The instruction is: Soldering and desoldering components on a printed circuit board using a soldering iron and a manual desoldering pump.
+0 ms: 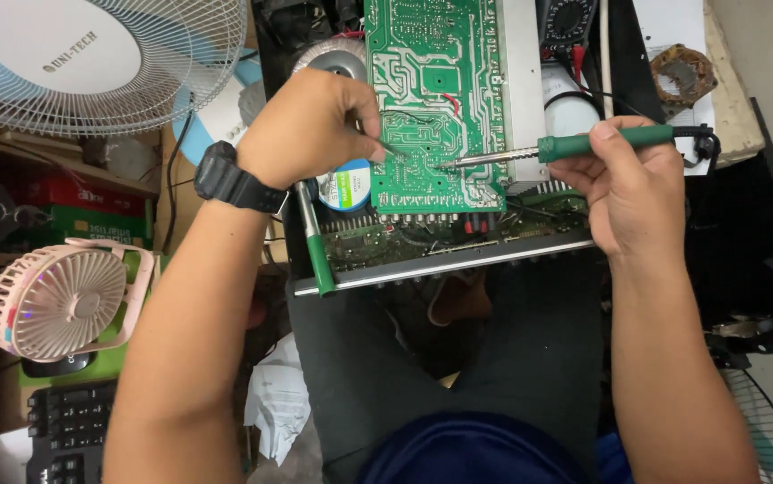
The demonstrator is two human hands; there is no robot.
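At the upper left of the frame sits a white wire-grille fan [91,63], and below it, at the left edge, a small pink ribbed fan [56,300] above a black keyboard [68,435]. The left hand [306,125], a black watch [230,177] on its wrist, comes in from the lower left with the forearm angled up; its fingers are pinched shut on a thin strand of solder wire [385,148] whose end meets the green circuit board [431,99]. Just below that hand a green-handled tool [315,242] leans on the metal chassis rim [440,264]. The board is glossy green with pale traces, top centre of the frame. The right hand [624,193], centre right, grips a green-handled soldering iron [584,143] like a pen, fingers closed around it, its metal tip touching the board near the solder wire.
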